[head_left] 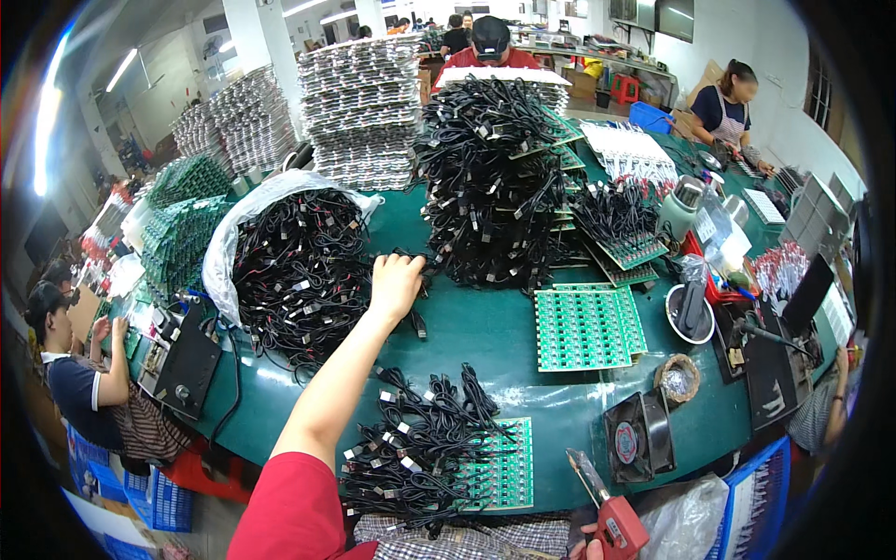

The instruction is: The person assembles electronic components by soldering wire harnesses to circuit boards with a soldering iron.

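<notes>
A worker's left hand (399, 285) reaches across a green worktop (467, 341), its fingers bent down over black USB cables between an open white plastic bag (221, 257) and a tall cable-laden stack of circuit boards (495, 177). Whether that grip is clamped on a cable cannot be told, as the back of the hand hides the fingertips. The right hand (590, 549), partly cut off at the lower edge, has its grip closed around a red soldering gun (621, 530), the metal tip pointing up and away from the worker.

Just in front of the worker, a green circuit-board panel (515, 467) lies at the near edge of the worktop, a heap of black USB cables (411, 453) covering its left part and spilling beyond it. More coiled cables (299, 266) fill the bag. Bare green panels (586, 327) lie overlapped to the right of centre, with a small black fan (627, 441) nearer the worker and a white bowl (675, 299) farther right. Across the worktop, a person in a dark cap (490, 39) sits behind the stack.
</notes>
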Tool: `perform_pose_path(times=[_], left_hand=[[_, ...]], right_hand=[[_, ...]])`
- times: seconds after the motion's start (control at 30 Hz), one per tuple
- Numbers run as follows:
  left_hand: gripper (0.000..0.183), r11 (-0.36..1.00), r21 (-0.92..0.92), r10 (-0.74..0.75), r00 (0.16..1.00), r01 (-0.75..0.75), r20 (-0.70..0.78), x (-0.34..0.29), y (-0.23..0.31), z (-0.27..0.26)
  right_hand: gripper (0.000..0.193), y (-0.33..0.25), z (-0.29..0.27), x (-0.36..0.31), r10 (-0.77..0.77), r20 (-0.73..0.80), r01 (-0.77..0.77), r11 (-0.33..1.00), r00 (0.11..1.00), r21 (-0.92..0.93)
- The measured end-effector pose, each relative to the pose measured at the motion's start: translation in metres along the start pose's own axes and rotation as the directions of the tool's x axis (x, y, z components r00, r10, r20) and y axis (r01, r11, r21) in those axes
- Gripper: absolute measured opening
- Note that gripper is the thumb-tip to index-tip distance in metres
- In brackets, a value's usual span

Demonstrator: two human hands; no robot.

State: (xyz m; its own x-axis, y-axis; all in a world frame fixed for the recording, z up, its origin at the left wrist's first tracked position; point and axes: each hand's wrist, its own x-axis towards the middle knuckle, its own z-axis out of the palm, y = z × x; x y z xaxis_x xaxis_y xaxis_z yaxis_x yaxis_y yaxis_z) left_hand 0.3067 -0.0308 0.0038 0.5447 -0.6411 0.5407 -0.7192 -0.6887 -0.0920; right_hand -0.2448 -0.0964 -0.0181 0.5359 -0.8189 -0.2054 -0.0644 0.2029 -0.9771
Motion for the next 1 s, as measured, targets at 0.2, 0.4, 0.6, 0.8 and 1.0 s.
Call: perform_pose_path(times=[0.2,0.4,0.6,0.8,1.0], left_hand=[[0.017,0.613,-0.775,-0.341,0.936,0.153,-0.084,-0.010,-0.024,-0.006],[0.021,-0.260,-0.930,-0.310,0.889,0.261,0.336,-0.018,0.026,-0.085],[0.017,0.645,-0.763,0.349,0.868,0.052,0.354,-0.067,0.126,-0.162],[0.021,0.637,-0.570,0.691,0.712,-0.520,0.123,-0.131,0.164,-0.125],[0.016,0.667,-0.635,0.608,0.777,-0.390,0.161,-0.147,0.183,-0.125]], right_hand=[[0.038,-0.002,0.007,-0.004,-0.018,0.039,0.015,0.996,0.999,0.085],[0.040,0.013,-0.015,-0.025,-0.047,0.132,0.023,0.984,0.990,0.175],[0.042,0.018,-0.014,-0.012,0.167,0.091,-0.180,0.972,0.982,0.149],[0.044,0.004,0.005,0.000,-0.048,0.075,0.042,0.996,0.996,0.074],[0.045,-0.001,0.007,-0.008,0.041,0.054,-0.049,0.986,0.998,0.161]])
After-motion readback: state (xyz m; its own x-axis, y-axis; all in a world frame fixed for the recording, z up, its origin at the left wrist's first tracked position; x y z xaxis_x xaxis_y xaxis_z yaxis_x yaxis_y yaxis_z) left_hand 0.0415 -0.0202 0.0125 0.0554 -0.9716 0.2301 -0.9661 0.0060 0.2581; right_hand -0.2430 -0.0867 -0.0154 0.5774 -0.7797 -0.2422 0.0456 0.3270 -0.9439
